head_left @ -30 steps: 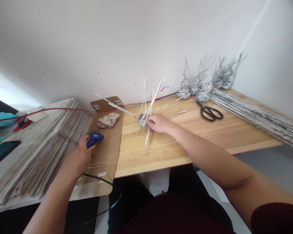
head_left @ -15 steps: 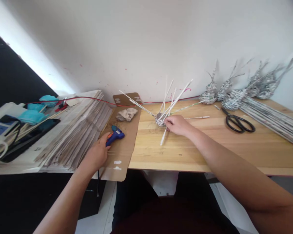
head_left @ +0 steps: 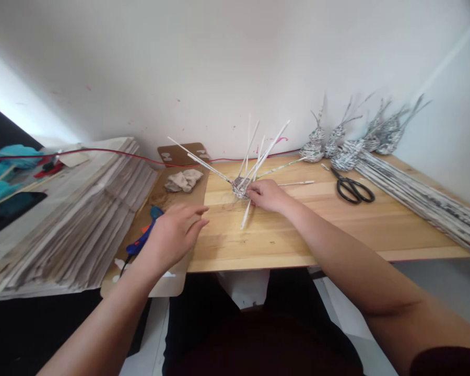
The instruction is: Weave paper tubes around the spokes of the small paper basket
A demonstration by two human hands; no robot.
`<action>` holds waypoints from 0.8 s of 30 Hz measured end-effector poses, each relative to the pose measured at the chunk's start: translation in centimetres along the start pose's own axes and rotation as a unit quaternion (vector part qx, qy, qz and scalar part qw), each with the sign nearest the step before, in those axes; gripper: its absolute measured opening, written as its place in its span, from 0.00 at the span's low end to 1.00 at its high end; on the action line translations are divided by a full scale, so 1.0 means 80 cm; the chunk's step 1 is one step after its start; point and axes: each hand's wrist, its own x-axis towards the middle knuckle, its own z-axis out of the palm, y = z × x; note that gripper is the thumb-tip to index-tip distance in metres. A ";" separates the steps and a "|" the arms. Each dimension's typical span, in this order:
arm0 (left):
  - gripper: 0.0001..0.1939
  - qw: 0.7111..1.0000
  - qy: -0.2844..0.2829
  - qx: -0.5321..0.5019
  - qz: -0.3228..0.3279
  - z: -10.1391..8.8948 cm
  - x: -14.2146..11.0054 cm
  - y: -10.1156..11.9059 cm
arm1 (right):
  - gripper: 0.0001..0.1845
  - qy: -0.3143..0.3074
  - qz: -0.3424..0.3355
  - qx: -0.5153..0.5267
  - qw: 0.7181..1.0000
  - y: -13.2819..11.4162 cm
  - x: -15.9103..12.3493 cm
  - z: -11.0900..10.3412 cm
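A small woven paper basket [head_left: 239,187] stands on the wooden table, with several white paper sticks [head_left: 272,145] fanning out from it. The fingers of my right hand [head_left: 268,196] are pinched on its right side. My left hand [head_left: 176,230] is in the air over the cardboard's right edge, thumb and fingers apart, nothing between them. Behind its wrist lies a blue glue gun [head_left: 139,241] on the cardboard [head_left: 172,286], partly hidden by the hand and forearm.
A crumpled cloth [head_left: 184,180] lies on the cardboard, beside a tall stack of folded newspapers [head_left: 82,219]. Black scissors [head_left: 352,189], several woven paper gourd shapes [head_left: 312,149] and a bundle of paper sticks [head_left: 419,198] are at the right. A red cord [head_left: 117,153] runs along the wall.
My left hand has let go of the glue gun and moved right, toward the basket. My right hand keeps its hold on the basket. The view has turned slightly to the right.
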 end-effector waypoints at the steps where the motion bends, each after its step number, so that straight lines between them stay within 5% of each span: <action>1: 0.15 1.000 0.007 -0.023 0.018 0.010 0.021 0.012 | 0.14 0.000 0.001 0.006 1.000 0.000 0.000 0.000; 6: 0.14 0.992 0.074 -0.061 0.086 0.045 0.110 0.038 | 0.14 0.001 0.002 0.020 1.000 -0.001 0.000 -0.004; 10: 0.20 0.994 0.001 -0.053 0.100 0.062 0.145 0.038 | 0.14 -0.001 0.012 0.011 1.000 -0.004 -0.002 -0.007; 15: 0.17 0.988 -0.060 -0.137 0.023 0.081 0.151 0.024 | 0.12 -0.008 0.020 0.017 1.000 -0.007 -0.003 -0.010; 24: 0.06 0.980 -0.068 -0.182 0.043 0.102 0.143 0.004 | 0.13 -0.037 -0.005 0.039 0.999 -0.008 -0.008 -0.015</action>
